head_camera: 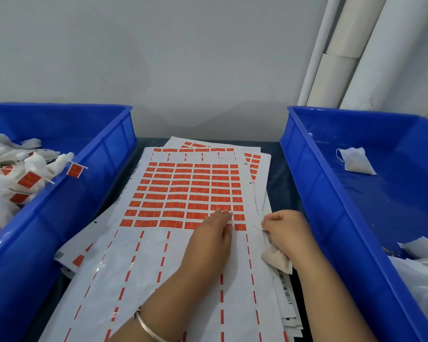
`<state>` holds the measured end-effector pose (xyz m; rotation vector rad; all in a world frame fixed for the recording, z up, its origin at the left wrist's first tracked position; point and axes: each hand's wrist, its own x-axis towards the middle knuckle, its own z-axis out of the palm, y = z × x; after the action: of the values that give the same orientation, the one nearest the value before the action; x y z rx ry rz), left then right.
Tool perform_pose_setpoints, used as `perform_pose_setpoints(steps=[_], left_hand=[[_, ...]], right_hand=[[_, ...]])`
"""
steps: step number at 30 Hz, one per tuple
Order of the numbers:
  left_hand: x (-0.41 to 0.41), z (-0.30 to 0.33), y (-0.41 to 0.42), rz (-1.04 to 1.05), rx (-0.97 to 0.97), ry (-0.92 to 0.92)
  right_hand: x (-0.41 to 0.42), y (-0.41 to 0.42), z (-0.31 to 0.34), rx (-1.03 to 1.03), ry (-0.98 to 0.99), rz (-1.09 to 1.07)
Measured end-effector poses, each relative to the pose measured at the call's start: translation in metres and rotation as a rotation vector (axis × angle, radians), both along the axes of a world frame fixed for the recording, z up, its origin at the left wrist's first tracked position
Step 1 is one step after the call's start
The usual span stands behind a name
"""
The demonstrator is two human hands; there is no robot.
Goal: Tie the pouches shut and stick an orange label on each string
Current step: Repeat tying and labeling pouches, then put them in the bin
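We are resting our left hand (214, 233) on the white sheet of orange rectangular labels (183, 191), its straight fingertips (224, 213) touching a label near the sheet's lower right corner. Just right of the sheet, our right hand (286, 233) is curling round a small beige fabric pouch (277, 261), gripping it while pinching its thin white string (257, 227). A silver bangle (146, 327) is circling our left wrist. Left of the sheet, a blue plastic bin (104, 154) is holding white tied pouches with orange tags (22, 178). Right of the sheet, another blue plastic bin (307, 169) is holding one white pouch (356, 160).
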<state>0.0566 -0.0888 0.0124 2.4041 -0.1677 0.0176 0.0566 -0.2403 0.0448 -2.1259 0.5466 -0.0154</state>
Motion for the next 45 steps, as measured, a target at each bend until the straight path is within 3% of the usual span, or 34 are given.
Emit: perform_pose_setpoints(steps=[9, 19, 25, 45], left_hand=[[-0.001, 0.002, 0.002, 0.011, -0.108, 0.038], [-0.005, 0.008, -0.001, -0.026, -0.118, -0.019], [-0.005, 0.01, 0.001, -0.01, -0.13, -0.089], [-0.002, 0.01, 0.004, -0.081, -0.117, -0.299]], right_hand=[[0.002, -0.005, 0.002, 0.207, 0.109, -0.032], [-0.002, -0.005, 0.002, 0.431, 0.062, 0.239], [-0.002, -0.002, 0.004, 0.544, -0.016, 0.247], [-0.003, 0.001, 0.0, 0.564, -0.072, 0.278]])
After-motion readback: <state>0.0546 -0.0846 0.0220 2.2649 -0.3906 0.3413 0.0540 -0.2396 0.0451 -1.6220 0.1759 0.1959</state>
